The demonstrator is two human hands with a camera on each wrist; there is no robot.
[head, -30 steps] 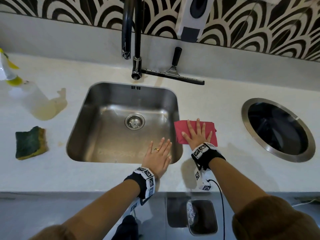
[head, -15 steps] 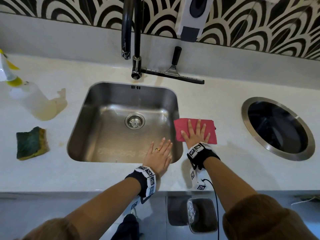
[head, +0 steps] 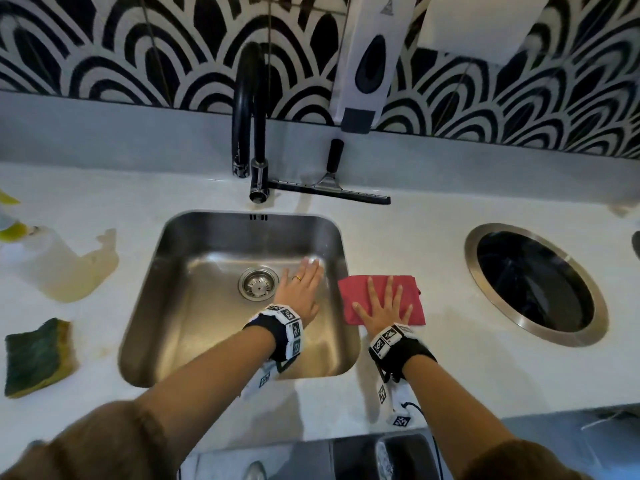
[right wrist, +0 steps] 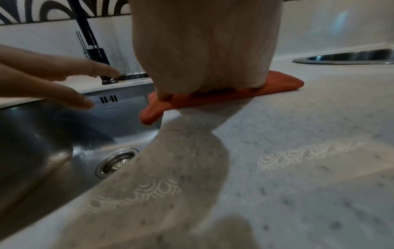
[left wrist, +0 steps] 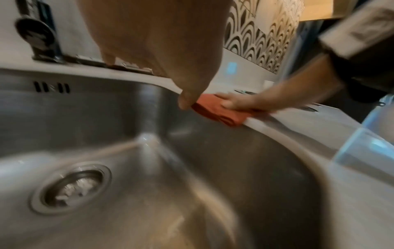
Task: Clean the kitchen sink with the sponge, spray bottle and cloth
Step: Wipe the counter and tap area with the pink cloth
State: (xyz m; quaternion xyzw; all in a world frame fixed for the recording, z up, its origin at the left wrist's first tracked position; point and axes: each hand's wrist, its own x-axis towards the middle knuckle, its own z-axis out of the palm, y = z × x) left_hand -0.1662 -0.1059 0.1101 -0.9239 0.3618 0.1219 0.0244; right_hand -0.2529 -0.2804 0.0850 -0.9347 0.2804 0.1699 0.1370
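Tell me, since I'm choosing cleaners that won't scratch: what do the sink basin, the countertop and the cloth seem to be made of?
The sink basin looks like brushed stainless steel: grey metal with soft streaky reflections. The countertop seems to be polished speckled stone or composite; it mirrors the wall pattern, though the exact material stays unclear. The red cloth under the right hand looks like soft, folded, matte fabric, possibly microfibre.

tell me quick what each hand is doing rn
Left hand: open, empty, over the sink.
Right hand: open, pressing flat on the red cloth.

No legible text anywhere — only black-and-white coded wristband (head: pixel 289 332) squares.
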